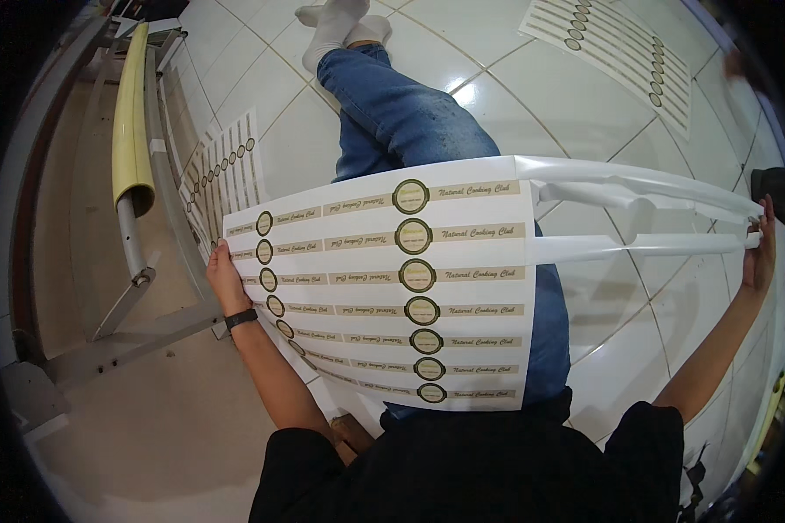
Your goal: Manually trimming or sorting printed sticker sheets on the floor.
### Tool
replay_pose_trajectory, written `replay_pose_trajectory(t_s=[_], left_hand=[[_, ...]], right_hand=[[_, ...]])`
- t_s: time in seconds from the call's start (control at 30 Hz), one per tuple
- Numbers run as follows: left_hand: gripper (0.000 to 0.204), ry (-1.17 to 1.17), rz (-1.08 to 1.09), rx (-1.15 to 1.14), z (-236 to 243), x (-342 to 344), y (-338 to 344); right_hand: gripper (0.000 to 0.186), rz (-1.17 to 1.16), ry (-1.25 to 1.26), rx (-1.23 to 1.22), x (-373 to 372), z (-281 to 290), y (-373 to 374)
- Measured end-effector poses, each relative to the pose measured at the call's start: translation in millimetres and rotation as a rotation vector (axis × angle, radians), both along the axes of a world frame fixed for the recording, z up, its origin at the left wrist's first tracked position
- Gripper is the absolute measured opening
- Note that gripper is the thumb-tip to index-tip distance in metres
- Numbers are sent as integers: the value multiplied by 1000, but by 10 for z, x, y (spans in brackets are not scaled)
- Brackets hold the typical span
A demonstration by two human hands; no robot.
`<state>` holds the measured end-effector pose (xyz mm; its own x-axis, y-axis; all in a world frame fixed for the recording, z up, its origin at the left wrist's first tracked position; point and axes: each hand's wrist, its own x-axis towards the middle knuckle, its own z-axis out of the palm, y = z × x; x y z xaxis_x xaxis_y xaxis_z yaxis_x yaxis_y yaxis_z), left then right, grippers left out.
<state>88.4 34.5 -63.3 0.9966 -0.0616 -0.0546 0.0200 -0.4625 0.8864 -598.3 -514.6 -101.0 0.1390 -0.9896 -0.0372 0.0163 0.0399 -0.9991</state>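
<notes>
A large white sheet of printed labels lies across my lap, with rows of beige bands and round green-rimmed emblems. My left hand pinches its left edge, thumb on top. From the sheet's upper right, long white strips stretch out to the far right, raised and slightly curled. Their outer ends are gathered in my right hand, arm extended and fingers closed on them. The strips still join the sheet at its right edge.
Similar label sheets lie on the white tiled floor: one sheet at the far right, another sheet at the left. A metal frame with a yellow tube stands to my left. My jeans-clad legs stretch ahead. A dark object sits beyond my right hand.
</notes>
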Motion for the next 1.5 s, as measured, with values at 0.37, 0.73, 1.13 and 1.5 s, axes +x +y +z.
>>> replay_pose_trajectory(t_s=[0.37,0.73,1.13,1.5], left_hand=[[21,13,-24,-106,-133,-18,-23],[25,-194,1,-137,-212,-36,-87],[34,83,-456,-224,729,-314,-523],[24,-125,-481,-268,1369,-366,-502]], right_hand=[[57,49,-33,52,-275,392,102],[44,-137,-67,-115,-990,871,15],[45,-253,808,-722,-992,2138,1576],[54,126,35,-382,39,1294,997]])
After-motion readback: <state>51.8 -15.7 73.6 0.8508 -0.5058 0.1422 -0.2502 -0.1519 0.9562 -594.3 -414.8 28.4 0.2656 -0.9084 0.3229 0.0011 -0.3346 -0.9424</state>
